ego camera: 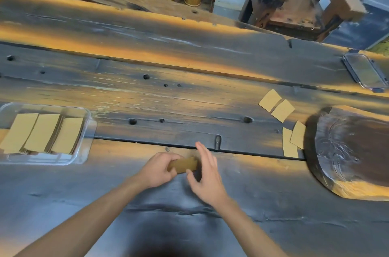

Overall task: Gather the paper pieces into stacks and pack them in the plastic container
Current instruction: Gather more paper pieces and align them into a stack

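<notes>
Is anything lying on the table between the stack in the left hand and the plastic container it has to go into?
Nothing visible does. The left hand holds the paper stack near the table's front edge, and the stretch of wooden table leading left to the plastic container is bare. The loose paper pieces lie on the opposite side.

From where I watch, the wooden table [168, 63] lies bare ahead of both hands. Left of the left hand [159, 169] sits the plastic container [87, 130], packed with stacks. Right of the right hand [207, 176], loose paper pieces [276, 107] lie before a raised wooden slab [353, 151], possibly thick, with a lid [365, 70] beyond.
</notes>
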